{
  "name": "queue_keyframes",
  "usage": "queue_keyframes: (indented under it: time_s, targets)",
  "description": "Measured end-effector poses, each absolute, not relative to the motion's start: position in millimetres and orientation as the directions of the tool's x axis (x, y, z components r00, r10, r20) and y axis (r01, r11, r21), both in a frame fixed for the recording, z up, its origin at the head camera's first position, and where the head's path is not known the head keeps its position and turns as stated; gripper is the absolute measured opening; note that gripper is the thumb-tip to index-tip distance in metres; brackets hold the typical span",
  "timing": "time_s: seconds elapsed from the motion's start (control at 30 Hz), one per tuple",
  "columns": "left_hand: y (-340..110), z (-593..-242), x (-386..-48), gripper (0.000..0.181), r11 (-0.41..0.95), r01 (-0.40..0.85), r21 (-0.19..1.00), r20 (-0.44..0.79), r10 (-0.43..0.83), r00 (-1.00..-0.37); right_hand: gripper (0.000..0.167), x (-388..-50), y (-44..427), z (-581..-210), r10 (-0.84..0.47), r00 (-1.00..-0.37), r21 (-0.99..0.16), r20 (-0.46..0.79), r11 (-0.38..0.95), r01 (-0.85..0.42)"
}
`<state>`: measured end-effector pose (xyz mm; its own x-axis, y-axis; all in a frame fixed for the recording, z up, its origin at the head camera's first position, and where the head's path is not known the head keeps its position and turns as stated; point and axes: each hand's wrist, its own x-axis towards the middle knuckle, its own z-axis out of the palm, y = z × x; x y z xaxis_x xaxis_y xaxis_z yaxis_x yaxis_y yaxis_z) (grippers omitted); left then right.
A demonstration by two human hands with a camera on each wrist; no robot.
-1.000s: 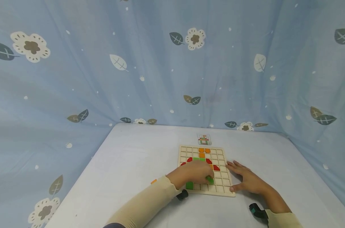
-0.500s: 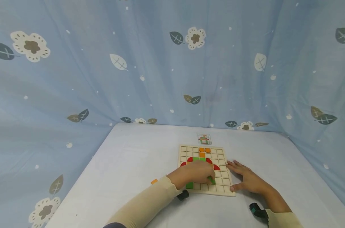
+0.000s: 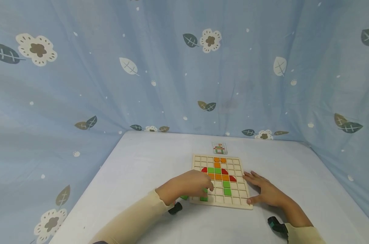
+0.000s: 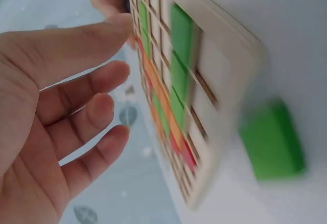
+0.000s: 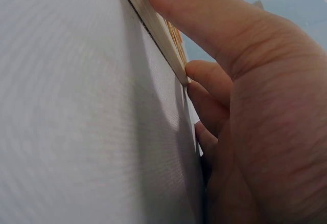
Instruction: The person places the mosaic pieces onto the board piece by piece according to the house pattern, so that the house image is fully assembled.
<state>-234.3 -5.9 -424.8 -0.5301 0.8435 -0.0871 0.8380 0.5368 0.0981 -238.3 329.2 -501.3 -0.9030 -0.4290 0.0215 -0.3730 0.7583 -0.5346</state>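
Observation:
A square wooden grid board bears red, orange and green pieces. Over its left side hovers my left hand, its fingers loosely bent; the left wrist view shows nothing between thumb and fingers. A loose green block lies on the table just off the board's edge, partly hidden behind the hand in the head view. Two green squares form a column at the lower right of the pattern, and another green column stands beneath my left fingers. My right hand touches the board's right edge with thumb and fingertips, fingers spread.
Behind the board lies a small pattern card with a coloured figure. The white table ends at a blue patterned curtain. Black wrist camera mounts sit at both wrists.
My left hand has let go of a green square in the lower right column and moved left. The loose orange piece at left is now hidden. My right hand has stayed at the board's edge.

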Motion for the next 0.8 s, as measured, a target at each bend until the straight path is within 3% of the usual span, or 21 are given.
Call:
queue_keyframes:
  time_s: [0.27, 0.8]
  targets:
    - [-52.6, -435.6, -230.3, 0.024, 0.654, 0.742, 0.148, -0.130, 0.757, -0.641, 0.106, -237.5, 328.3, -499.7, -0.426, -0.905, -0.533, 0.022, 0.761, -0.370]
    - [-81.8, -451.2, -225.8, 0.025, 0.701, 0.695, 0.160, -0.137, 0.713, -0.688, 0.108, -240.0, 329.5, -502.6, -0.418, -0.908, -0.520, 0.005, 0.775, -0.359]
